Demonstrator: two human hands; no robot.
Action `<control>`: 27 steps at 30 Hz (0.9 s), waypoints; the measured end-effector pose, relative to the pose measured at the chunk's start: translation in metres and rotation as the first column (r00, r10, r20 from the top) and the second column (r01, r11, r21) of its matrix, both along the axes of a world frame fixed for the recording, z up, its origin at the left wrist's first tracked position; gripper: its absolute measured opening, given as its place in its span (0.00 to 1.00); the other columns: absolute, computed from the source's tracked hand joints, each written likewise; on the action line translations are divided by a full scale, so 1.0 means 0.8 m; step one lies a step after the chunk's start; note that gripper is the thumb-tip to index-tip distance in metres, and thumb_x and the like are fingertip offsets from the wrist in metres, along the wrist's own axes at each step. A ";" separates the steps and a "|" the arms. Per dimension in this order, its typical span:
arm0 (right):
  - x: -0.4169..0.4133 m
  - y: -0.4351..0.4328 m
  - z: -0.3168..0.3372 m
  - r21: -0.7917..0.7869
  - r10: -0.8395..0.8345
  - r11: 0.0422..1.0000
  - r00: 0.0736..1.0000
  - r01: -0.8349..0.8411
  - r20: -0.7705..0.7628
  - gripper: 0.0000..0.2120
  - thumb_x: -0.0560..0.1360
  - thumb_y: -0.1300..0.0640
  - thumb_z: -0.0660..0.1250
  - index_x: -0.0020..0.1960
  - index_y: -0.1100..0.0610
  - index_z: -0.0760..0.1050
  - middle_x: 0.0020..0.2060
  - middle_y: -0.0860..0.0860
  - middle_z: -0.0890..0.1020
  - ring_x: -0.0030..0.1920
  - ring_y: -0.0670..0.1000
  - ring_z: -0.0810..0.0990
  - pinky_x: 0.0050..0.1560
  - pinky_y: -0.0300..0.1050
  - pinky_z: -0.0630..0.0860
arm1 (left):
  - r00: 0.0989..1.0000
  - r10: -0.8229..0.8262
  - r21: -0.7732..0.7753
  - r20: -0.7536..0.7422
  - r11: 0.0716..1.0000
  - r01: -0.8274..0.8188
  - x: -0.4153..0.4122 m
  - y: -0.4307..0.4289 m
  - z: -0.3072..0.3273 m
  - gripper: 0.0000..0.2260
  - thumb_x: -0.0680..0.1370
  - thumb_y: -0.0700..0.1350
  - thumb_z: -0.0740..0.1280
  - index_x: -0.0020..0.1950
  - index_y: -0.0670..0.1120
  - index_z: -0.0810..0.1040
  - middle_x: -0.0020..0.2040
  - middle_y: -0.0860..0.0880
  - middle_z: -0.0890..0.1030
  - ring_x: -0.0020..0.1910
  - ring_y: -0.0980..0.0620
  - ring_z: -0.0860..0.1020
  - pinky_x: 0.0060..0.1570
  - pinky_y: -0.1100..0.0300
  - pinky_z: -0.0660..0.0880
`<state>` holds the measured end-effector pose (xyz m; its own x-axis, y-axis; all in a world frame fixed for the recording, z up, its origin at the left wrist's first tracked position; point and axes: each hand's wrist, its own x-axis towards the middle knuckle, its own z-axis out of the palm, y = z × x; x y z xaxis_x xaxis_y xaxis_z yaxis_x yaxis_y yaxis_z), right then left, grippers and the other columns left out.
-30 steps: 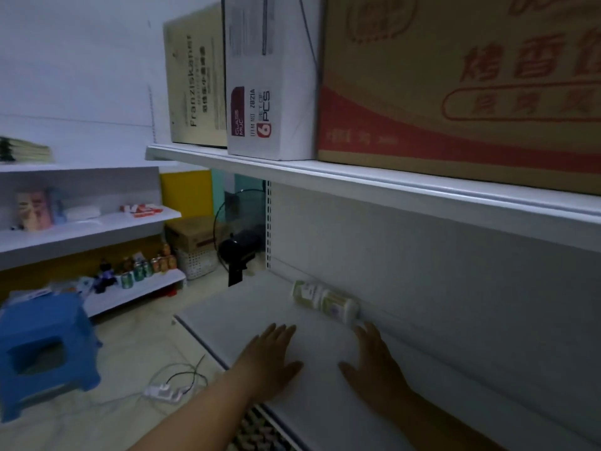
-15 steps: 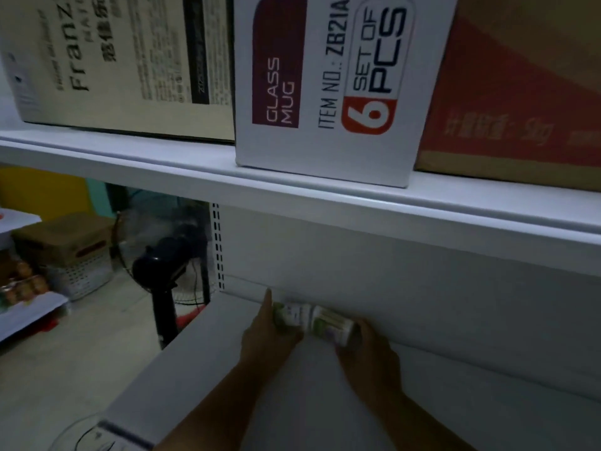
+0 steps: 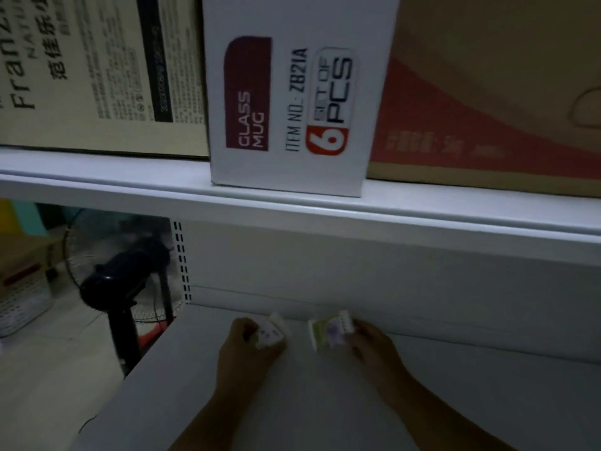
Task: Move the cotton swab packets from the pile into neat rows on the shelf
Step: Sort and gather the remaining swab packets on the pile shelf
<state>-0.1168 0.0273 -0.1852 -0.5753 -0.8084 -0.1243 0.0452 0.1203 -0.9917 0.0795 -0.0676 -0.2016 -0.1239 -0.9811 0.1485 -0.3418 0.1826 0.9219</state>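
Nearest us, the left hand point(image 3: 250, 348) grips the left packet point(image 3: 272, 333), fingers curled round it; the right hand point(image 3: 374, 348) pinches the right packet point(image 3: 328, 332). Both sit on the shelf point(image 3: 195, 385) close to the back wall point(image 3: 357, 271), apart. We fear light packets could tip or skew on release, spoiling the row.

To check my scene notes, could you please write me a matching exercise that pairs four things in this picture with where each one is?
Things
1. glass mug box
2. fan
3. packet farther from the fan
4. packet nearer the fan

Places
A. gripped by the left hand on the lower shelf
B. standing on the upper shelf
C. beyond the shelving's left end
D. pinched by the right hand

Pairs: 1-B, 2-C, 3-D, 4-A
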 end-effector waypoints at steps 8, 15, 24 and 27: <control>-0.087 0.185 0.032 -0.166 0.021 0.985 0.942 0.037 0.335 0.10 0.71 0.64 0.64 0.50 0.55 0.78 0.40 0.53 0.86 0.38 0.50 0.85 0.37 0.44 0.79 | 0.868 -0.361 0.075 -0.339 0.910 0.408 -0.123 0.171 0.042 0.15 0.66 0.36 0.77 0.47 0.48 0.78 0.40 0.49 0.83 0.33 0.55 0.82 0.26 0.62 0.77; -0.200 0.417 0.062 -0.219 -0.235 0.935 0.950 0.278 0.203 0.09 0.74 0.65 0.65 0.52 0.54 0.75 0.43 0.56 0.81 0.41 0.54 0.80 0.43 0.46 0.74 | 0.680 -0.556 0.140 -0.477 0.716 0.684 -0.283 0.384 0.059 0.32 0.70 0.33 0.73 0.63 0.57 0.62 0.53 0.51 0.76 0.46 0.57 0.78 0.31 0.68 0.76; -0.311 0.712 0.054 -0.304 -0.578 0.750 0.805 0.588 0.130 0.08 0.72 0.61 0.71 0.51 0.58 0.78 0.39 0.50 0.84 0.37 0.47 0.82 0.35 0.40 0.78 | 0.404 -0.739 0.165 -0.539 0.378 0.911 -0.446 0.642 0.039 0.40 0.60 0.33 0.73 0.66 0.57 0.65 0.54 0.41 0.79 0.47 0.46 0.80 0.40 0.53 0.80; -0.349 0.781 0.052 -0.306 -0.657 0.686 0.742 0.660 0.129 0.10 0.72 0.61 0.72 0.52 0.57 0.78 0.40 0.50 0.84 0.39 0.47 0.82 0.38 0.41 0.78 | 0.360 -0.786 0.114 -0.503 0.353 0.929 -0.498 0.697 0.033 0.36 0.63 0.29 0.75 0.64 0.53 0.68 0.51 0.41 0.81 0.43 0.49 0.80 0.35 0.60 0.77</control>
